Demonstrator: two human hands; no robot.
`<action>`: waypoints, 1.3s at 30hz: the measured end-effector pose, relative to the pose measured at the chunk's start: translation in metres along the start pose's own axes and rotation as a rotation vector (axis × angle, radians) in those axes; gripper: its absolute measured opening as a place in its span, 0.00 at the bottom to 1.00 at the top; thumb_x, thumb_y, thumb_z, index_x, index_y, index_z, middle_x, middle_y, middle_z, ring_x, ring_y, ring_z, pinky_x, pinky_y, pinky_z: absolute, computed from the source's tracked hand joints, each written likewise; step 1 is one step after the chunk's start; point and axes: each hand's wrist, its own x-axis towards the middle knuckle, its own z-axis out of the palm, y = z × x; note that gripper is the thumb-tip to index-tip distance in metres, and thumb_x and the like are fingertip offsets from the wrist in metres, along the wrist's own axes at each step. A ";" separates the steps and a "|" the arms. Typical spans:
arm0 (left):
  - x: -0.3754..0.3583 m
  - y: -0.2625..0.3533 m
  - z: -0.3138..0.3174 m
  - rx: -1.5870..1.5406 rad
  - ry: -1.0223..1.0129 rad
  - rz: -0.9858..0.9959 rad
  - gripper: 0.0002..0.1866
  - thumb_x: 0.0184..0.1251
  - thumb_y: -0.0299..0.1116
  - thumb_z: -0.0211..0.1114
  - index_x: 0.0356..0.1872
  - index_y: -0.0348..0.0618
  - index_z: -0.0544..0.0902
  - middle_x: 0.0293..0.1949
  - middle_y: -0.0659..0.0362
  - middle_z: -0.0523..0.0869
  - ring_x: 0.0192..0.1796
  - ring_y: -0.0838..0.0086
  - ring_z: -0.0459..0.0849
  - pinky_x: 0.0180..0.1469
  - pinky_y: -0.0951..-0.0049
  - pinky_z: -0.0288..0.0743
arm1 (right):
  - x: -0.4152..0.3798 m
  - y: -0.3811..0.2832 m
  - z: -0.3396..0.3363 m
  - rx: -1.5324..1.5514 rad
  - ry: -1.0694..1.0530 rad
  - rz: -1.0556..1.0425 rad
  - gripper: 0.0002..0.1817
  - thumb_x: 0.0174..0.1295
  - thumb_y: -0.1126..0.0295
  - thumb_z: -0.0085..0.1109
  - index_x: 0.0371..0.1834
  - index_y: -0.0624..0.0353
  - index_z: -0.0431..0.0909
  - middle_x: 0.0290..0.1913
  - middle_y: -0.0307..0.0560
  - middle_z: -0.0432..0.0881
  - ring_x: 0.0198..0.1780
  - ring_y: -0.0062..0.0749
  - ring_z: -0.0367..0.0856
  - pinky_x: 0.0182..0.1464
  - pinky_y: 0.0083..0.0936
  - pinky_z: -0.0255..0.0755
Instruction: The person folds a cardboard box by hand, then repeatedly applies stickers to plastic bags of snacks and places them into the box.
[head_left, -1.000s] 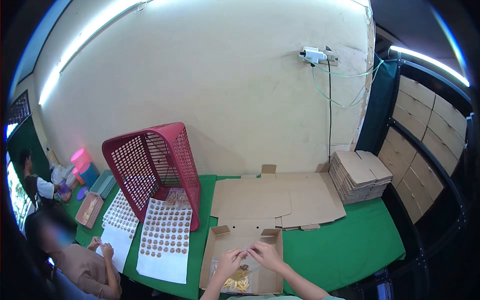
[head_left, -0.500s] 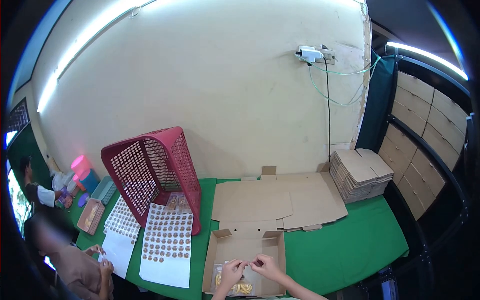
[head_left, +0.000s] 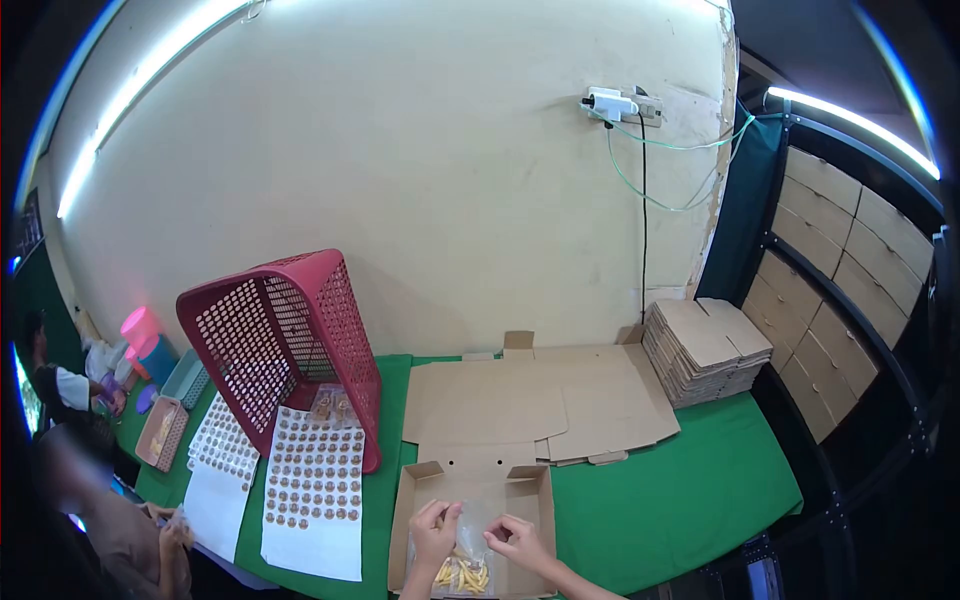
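Observation:
A clear plastic bag (head_left: 471,538) of yellow stick-shaped snacks (head_left: 463,575) lies in the open cardboard box (head_left: 543,500) in front of me. My left hand (head_left: 434,533) is over the bag's left side, its fingers closed and thumb against the fingertips. Just right of the bag's upper part, my right hand (head_left: 515,541) is closed in a pinch. A gap separates the two hands. Whatever either hand pinches is too small or hidden to make out.
Behind the box lie flat cardboard sheets (head_left: 485,395), with a stack of folded cardboard (head_left: 695,345) at right. A tilted red basket (head_left: 365,400) and sheets of round stickers (head_left: 314,470) stand left. Another person (head_left: 125,545) works at the left edge.
My hands, together over the bag before, have moved apart, the left one leftward. The view has shifted slightly, moving the scene left. The other person's hands have moved closer together.

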 end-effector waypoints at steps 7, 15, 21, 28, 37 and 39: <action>0.004 -0.004 -0.004 0.060 0.057 -0.005 0.08 0.53 0.28 0.62 0.21 0.34 0.78 0.15 0.57 0.73 0.17 0.77 0.68 0.20 0.77 0.59 | -0.008 -0.001 0.000 0.093 -0.073 0.066 0.07 0.53 0.71 0.57 0.27 0.65 0.75 0.25 0.39 0.75 0.27 0.17 0.71 0.30 0.15 0.67; 0.011 -0.028 -0.002 0.014 -0.244 -0.131 0.13 0.54 0.37 0.62 0.35 0.38 0.76 0.30 0.54 0.76 0.34 0.68 0.75 0.38 0.71 0.68 | -0.013 0.008 -0.010 0.202 0.036 0.128 0.06 0.53 0.73 0.57 0.24 0.65 0.73 0.24 0.38 0.74 0.27 0.16 0.71 0.29 0.15 0.65; 0.000 0.005 0.005 0.241 -0.461 0.277 0.24 0.50 0.36 0.65 0.49 0.42 0.70 0.49 0.53 0.70 0.54 0.60 0.68 0.55 0.62 0.61 | -0.009 0.020 -0.021 0.205 0.128 0.188 0.05 0.55 0.73 0.55 0.26 0.63 0.73 0.25 0.31 0.70 0.26 0.10 0.65 0.29 0.11 0.61; -0.023 -0.022 0.019 0.072 -0.501 0.179 0.12 0.54 0.32 0.61 0.39 0.38 0.76 0.39 0.52 0.77 0.42 0.60 0.76 0.43 0.67 0.70 | -0.003 -0.011 -0.020 -0.004 0.141 -0.037 0.10 0.52 0.68 0.60 0.32 0.62 0.73 0.26 0.38 0.71 0.29 0.21 0.69 0.37 0.20 0.66; -0.030 -0.025 0.014 -0.151 -0.490 -0.108 0.06 0.59 0.25 0.55 0.33 0.34 0.78 0.29 0.55 0.80 0.31 0.70 0.80 0.34 0.76 0.72 | 0.005 -0.018 -0.023 -0.325 -0.030 -0.142 0.13 0.51 0.66 0.61 0.23 0.63 0.69 0.19 0.46 0.68 0.24 0.36 0.69 0.29 0.26 0.64; -0.033 -0.026 0.016 -0.324 -0.379 -0.272 0.06 0.60 0.25 0.54 0.33 0.32 0.77 0.27 0.56 0.81 0.29 0.76 0.79 0.33 0.78 0.72 | 0.008 -0.026 -0.013 -0.329 0.041 -0.152 0.14 0.52 0.66 0.60 0.22 0.63 0.67 0.18 0.47 0.69 0.23 0.36 0.69 0.26 0.28 0.63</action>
